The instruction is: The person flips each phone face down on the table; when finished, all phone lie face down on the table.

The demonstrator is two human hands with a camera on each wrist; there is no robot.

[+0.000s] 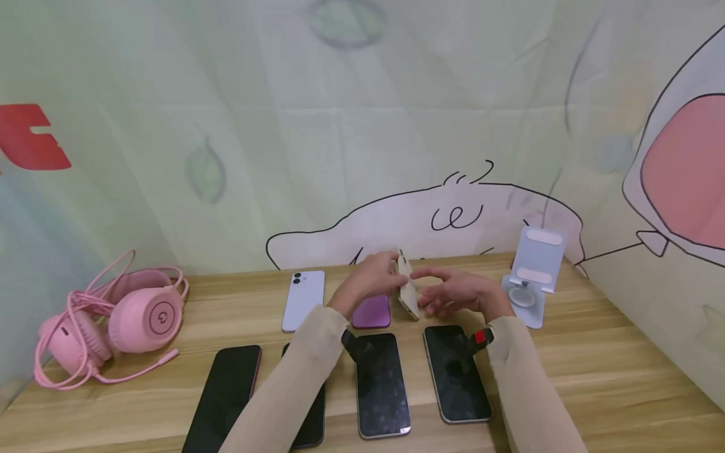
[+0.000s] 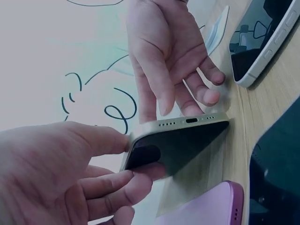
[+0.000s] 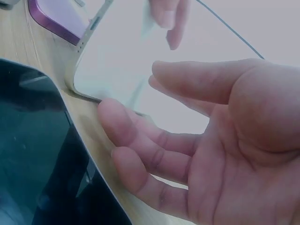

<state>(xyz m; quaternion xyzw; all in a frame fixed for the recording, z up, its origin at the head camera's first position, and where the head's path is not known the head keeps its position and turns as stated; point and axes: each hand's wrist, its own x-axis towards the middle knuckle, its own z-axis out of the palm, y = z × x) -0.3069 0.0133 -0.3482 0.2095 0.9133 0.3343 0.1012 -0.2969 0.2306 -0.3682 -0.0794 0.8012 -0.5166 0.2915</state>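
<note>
My left hand (image 1: 369,277) pinches a pale gold smartphone (image 1: 406,288) between thumb and fingers, standing it on its long edge on the table. In the left wrist view the dark screen (image 2: 180,145) faces the left palm, and the port end points toward that camera. To the right of the phone is my right hand (image 1: 460,293), its fingers loosely bent and its fingertips close to the phone's pale back (image 3: 115,61). Just left of the held phone, a purple phone (image 1: 372,313) lies back up, partly behind my left wrist.
Several dark-screened phones lie along the front, among them a middle one (image 1: 382,390) and a right one (image 1: 457,377). A lavender phone (image 1: 303,302) lies at the back left. Pink headphones (image 1: 141,318) are at far left; a pale blue folding stand (image 1: 535,258) is at right.
</note>
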